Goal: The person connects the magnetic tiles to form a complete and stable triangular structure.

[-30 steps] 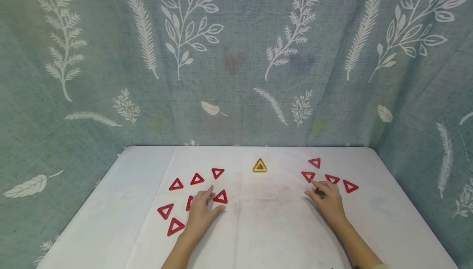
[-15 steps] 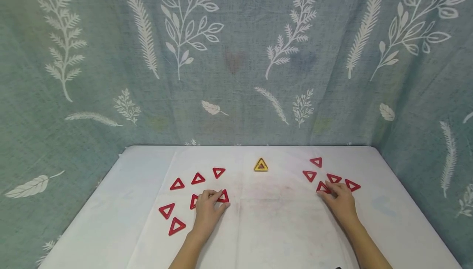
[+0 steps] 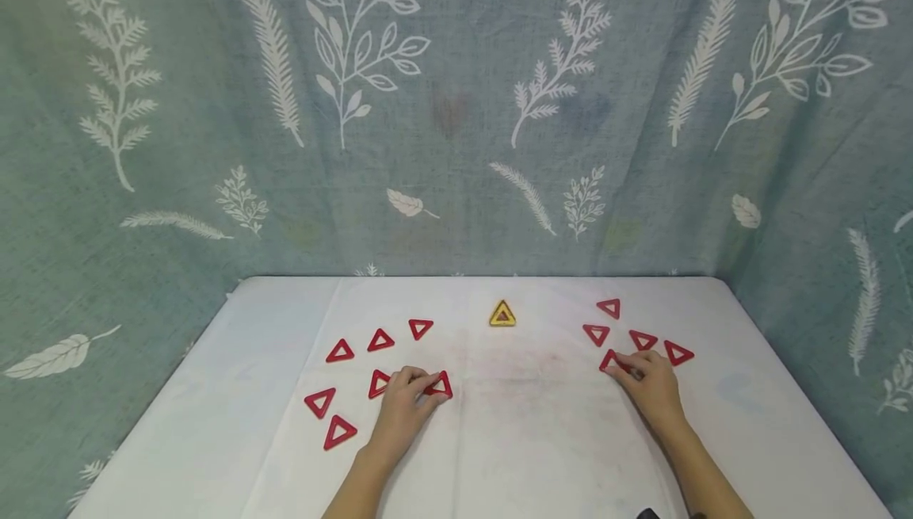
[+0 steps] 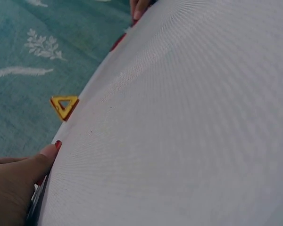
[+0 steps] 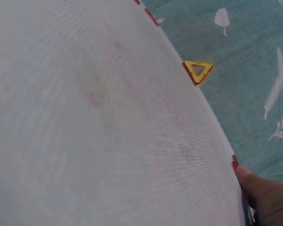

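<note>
Head cam: left hand point(image 3: 408, 408) and right hand point(image 3: 655, 392) have slid their pinched pieces, left red triangle point(image 3: 444, 383) and right red triangle point(image 3: 609, 360), slightly inward across the white table point(image 3: 535, 440). Left wrist: left thumb point(image 4: 43, 160) clamps red, fingers mostly hidden. Right wrist: right thumb point(image 5: 250, 180), same deal.

Smooth plastic-looking red triangles point(image 3: 448, 384) and yellow triangle point(image 3: 502, 324), matt white tablecloth point(image 3: 535, 448), matt fabric backdrop point(image 3: 456, 246).

The left grip point(image 4: 19, 183) holds 1 red piece point(image 4: 58, 145); 1 yellow triangle point(image 4: 64, 114) sits at the white counter's point(image 4: 170, 127) edge, 1 red strip point(image 4: 118, 41) near the right grip point(image 4: 139, 7) above.
</note>
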Demonstrator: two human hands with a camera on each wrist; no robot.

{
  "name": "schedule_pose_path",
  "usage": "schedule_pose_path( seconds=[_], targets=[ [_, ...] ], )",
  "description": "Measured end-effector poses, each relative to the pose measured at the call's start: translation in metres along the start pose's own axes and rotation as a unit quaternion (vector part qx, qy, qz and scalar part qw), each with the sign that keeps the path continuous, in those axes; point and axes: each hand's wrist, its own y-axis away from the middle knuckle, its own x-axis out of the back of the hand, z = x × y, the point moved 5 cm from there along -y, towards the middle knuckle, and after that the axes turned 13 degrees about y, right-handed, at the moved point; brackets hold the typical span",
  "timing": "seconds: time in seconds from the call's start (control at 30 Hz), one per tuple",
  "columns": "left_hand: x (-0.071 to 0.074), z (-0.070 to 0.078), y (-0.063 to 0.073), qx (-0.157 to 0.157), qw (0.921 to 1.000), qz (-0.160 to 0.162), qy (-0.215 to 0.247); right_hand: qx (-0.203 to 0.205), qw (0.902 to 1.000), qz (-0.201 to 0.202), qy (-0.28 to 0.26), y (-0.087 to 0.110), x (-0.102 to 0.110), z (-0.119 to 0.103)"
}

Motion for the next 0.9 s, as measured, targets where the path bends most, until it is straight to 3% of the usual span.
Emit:
schedule_pose_path(
  seconds=[0.17, 0.33, 0.67, 0.9],
  targets=[
    [0.000, 0.000, -0.002, 0.010, 0.9998, -0.001, 0.016, 0.004, 0.9998, -0.016, -0.007, -0.001, 0.000, 0.000],
    [-0.002, 0.004, -0.002, 0.000, 0.9999, -0.011, 0.006, 0.010, 0.9993, -0.035, -0.011, 0.002, 0.001, -0.002],
    [-0.006, 0.009, 0.001, 0.011, 0.9975, -0.068, -0.018, 0.005, 0.9971, -0.067, -0.035, 0.012, -0.004, -0.011],
    [-0.012, 0.016, 0.009, -0.013, 0.9958, -0.091, 0.001, 0.060, 0.9966, -0.047, -0.030, 0.020, -0.008, -0.022]
  ],
)
